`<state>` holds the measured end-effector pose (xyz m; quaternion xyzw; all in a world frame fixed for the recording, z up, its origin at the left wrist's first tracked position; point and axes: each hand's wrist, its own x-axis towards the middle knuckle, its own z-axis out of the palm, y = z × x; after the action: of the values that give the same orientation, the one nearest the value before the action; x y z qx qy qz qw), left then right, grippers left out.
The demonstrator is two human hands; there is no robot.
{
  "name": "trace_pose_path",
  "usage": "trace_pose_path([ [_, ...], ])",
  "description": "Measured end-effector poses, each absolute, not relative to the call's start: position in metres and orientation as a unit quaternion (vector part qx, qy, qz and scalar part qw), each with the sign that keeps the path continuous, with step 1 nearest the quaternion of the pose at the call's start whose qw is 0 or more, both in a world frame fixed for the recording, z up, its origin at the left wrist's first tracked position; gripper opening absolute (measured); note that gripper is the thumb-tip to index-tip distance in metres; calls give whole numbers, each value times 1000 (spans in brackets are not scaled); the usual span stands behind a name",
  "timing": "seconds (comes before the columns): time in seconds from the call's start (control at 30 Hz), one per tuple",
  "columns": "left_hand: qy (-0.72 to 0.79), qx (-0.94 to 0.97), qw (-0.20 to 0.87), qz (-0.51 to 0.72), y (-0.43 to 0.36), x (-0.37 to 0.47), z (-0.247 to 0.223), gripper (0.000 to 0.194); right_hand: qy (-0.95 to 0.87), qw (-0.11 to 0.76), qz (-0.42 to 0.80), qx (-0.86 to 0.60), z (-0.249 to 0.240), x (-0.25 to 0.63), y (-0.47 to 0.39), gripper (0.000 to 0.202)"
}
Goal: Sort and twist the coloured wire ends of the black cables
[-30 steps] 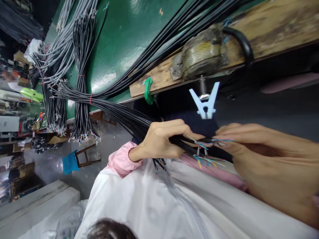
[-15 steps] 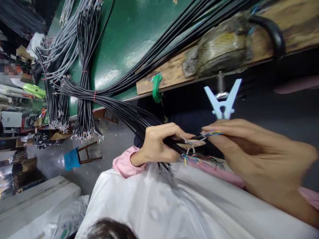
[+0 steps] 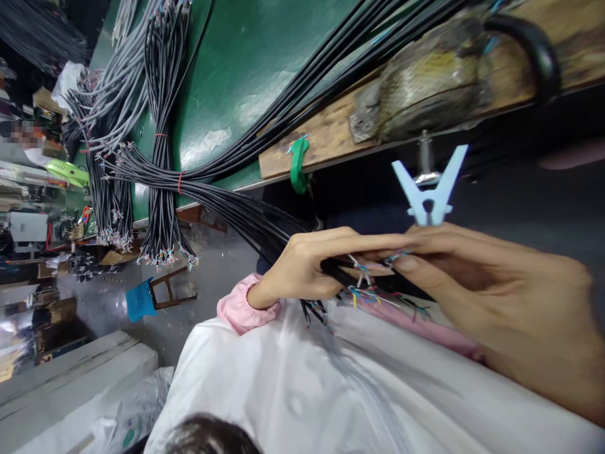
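My left hand [image 3: 307,261] is wrapped round the end of a bundle of black cables [image 3: 236,211], its index finger stretched toward my right fingertips. Thin coloured wires [image 3: 366,293] stick out of the cable ends below that hand. My right hand [image 3: 491,296] pinches a few fine coloured wires [image 3: 397,255] between thumb and index finger; the tips are mostly covered. A pale blue clip [image 3: 430,192] with two spread arms stands just above my right hand, under a metal rod. A red tie [image 3: 180,182] circles the bundle on the table edge.
More bundles of black cables [image 3: 161,113] and grey cables [image 3: 123,82] lie on the green table [image 3: 227,63]. A wooden board [image 3: 326,132] carries a taped-up device [image 3: 430,82] and a green hook [image 3: 298,165]. A blue stool [image 3: 140,301] stands on the floor at left.
My left index finger has stretched out to meet my right fingertips. The coloured wires between my hands now show less. The view has shifted slightly.
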<state>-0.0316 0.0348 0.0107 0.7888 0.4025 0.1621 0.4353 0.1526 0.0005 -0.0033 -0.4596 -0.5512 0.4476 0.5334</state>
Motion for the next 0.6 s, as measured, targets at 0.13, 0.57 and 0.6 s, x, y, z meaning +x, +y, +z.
trace_pose_path([
  [0.13, 358, 817, 424, 153, 31, -34, 7, 38, -577, 533, 418, -456, 0, 147, 1, 8],
  [0.57, 334, 817, 420, 211, 30, -41, -2, 28, -627, 521, 324, -480, 4, 157, 2, 14],
  [0.6, 326, 817, 421, 222, 30, -41, -3, 22, -640, 521, 320, -466, 6, 155, 2, 16],
])
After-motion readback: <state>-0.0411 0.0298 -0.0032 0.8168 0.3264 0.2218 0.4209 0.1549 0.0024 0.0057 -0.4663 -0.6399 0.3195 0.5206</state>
